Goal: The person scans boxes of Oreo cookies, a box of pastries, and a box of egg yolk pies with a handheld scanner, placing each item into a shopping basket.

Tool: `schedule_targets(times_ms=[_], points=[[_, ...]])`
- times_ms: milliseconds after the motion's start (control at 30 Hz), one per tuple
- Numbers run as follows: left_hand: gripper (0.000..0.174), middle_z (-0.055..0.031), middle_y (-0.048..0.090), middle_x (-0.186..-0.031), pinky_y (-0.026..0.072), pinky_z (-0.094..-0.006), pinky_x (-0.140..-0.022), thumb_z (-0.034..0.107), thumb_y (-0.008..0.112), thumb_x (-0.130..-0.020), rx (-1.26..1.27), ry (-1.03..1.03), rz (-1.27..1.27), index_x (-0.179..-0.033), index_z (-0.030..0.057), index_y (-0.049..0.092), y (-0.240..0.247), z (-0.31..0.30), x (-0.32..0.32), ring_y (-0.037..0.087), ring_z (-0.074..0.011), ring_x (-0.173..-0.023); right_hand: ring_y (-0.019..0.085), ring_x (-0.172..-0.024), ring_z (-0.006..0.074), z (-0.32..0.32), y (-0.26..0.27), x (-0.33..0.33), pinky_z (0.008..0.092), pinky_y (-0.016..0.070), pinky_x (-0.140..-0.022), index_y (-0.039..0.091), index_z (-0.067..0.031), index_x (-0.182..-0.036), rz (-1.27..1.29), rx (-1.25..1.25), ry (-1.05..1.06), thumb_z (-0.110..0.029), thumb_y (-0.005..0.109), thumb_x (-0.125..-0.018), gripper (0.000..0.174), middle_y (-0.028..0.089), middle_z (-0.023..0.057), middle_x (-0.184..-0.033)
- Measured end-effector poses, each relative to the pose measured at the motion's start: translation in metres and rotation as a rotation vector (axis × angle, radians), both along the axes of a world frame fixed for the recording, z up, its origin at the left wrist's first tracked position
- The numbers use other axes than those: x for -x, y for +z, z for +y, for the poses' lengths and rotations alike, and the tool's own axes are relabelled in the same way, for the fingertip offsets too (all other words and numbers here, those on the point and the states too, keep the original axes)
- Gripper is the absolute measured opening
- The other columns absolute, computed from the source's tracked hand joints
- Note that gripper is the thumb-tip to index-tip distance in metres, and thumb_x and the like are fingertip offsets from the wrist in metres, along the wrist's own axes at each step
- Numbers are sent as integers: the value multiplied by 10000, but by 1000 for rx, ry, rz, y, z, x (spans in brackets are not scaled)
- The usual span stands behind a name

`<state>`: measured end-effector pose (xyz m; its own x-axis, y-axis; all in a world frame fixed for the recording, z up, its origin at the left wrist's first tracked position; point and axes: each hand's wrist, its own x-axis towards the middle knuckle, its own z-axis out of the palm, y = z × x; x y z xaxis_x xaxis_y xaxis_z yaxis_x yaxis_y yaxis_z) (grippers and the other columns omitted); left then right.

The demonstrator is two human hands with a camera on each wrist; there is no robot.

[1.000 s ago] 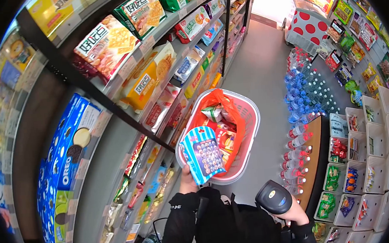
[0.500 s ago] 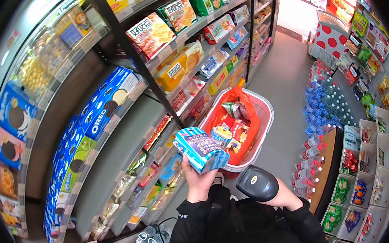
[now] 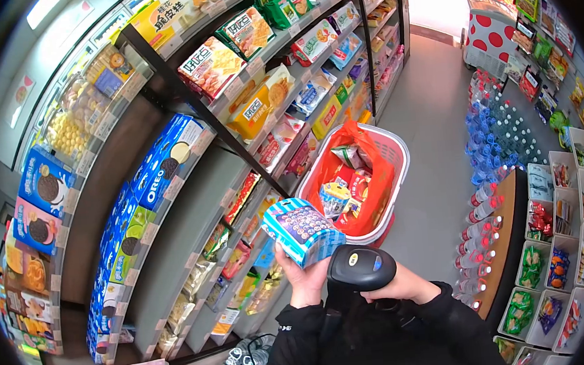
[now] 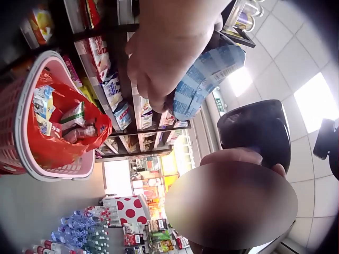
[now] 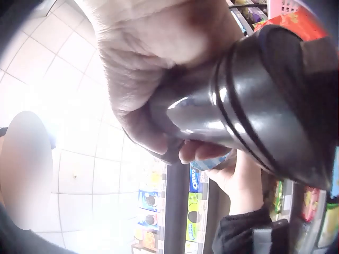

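My left hand grips a blue-striped snack packet by its lower end, thumb on one side. Its front, printed with rows of small round figures, faces up beside the shopping basket. My right hand wraps round the handle of a black barcode scanner, its head just right of the packet's lower edge. In the right wrist view, curled fingers show on the scanner's dark handle. The left wrist view shows the packet's striped back below the left hand.
Ahead stands a pink-and-white shopping basket lined with a red plastic bag, holding several snack packs. Shelves of biscuits run along the left. Bottled drinks and white candy bins line the right of the aisle.
The left hand has drawn the packet back from over the basket and tilted it. The scanner has moved left, close to the packet's lower edge. The head view has shifted left.
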<state>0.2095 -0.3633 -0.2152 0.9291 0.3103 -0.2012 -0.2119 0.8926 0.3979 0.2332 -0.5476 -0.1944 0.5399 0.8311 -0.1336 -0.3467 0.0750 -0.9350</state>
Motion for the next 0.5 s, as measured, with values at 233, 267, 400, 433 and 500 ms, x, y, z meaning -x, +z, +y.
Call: schedule_targets(times_ms=[233,267,400,433,500], points=[[786,-100,460,-1176,265,-451,-977,488,662,-593,23,42,-18,-1211,87,386,-4,-6,2,413,-297,-1099,543,-601,108,-6,-6,5,247,449,-552,495,-24,-961,53,-90,-23,-12,629,-690,303,557,31,-698],[793,-104,465,-1168,264,-451,-976,492,663,-591,5,-36,-58,-1209,82,385,3,-8,5,414,-290,-1100,542,-599,109,-7,-7,6,245,447,-549,502,-23,-936,59,-101,-35,-16,627,-697,270,556,35,-703],[805,-111,464,-1163,274,-450,-968,504,662,-594,-1,-29,-58,-1213,79,372,3,-8,9,418,-289,-1093,545,-604,114,-9,-5,10,240,446,-547,509,-23,-911,100,-110,-55,-14,626,-706,236,557,44,-725],[805,-110,465,-1161,277,-449,-965,506,660,-598,3,-43,-65,-1214,78,369,3,-7,11,420,-289,-1090,545,-604,114,-9,-5,10,240,446,-547,509,-23,-911,96,-112,-38,-14,626,-706,236,557,44,-725],[794,-108,466,-1161,280,-448,-963,500,658,-607,15,-26,-73,-1214,79,368,1,-6,16,423,-287,-1088,550,-617,115,-9,-9,12,245,452,-556,492,-22,-974,110,-112,-63,-6,634,-698,310,560,44,-739]])
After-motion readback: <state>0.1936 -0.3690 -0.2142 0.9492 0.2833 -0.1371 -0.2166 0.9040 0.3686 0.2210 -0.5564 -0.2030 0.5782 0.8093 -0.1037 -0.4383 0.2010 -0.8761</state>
